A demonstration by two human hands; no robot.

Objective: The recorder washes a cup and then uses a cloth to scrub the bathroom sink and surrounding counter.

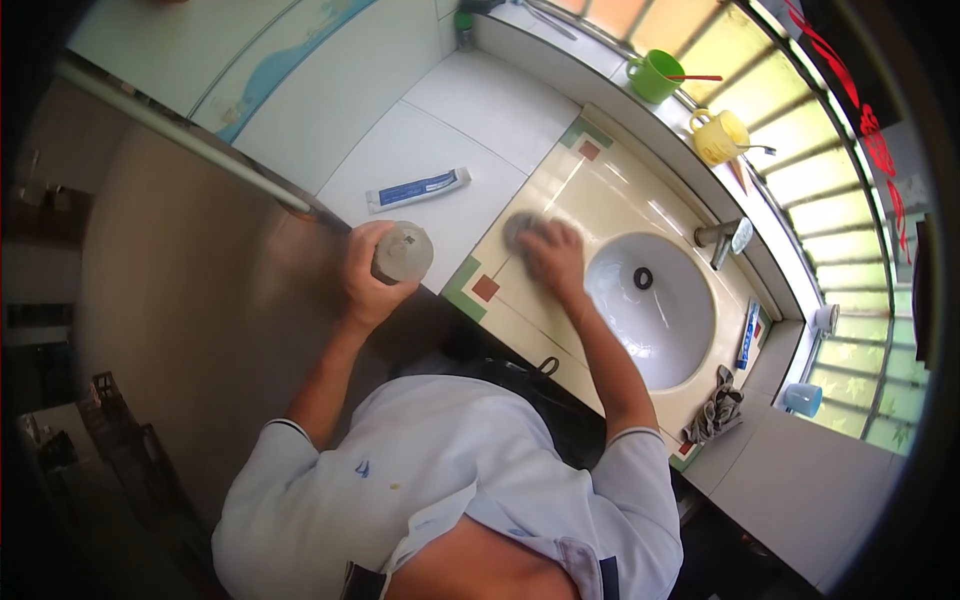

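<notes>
My left hand (369, 276) is wrapped around a translucent, round-ended container (405, 253), held up in front of the white tiled ledge. On the cream washbasin counter (574, 196), my right hand (556, 261) has its fingers on a small grey roundish thing (519, 228). Motion blur hides whether that thing is a scrubbing pad or a lid. Just beyond my left hand, a blue and white toothpaste tube (418, 189) lies on the tiles. To the right of my right hand is the white oval basin (694, 330), with a dark ring (643, 278) at its drain.
A metal faucet (721, 238) stands behind the basin. Green (657, 77) and yellow (718, 137) mugs with brushes line the windowsill. Another toothpaste tube (748, 334) and a crumpled grey cloth (716, 409) lie at right, near a light-blue cup (803, 400). A green-capped bottle (464, 31) is far back.
</notes>
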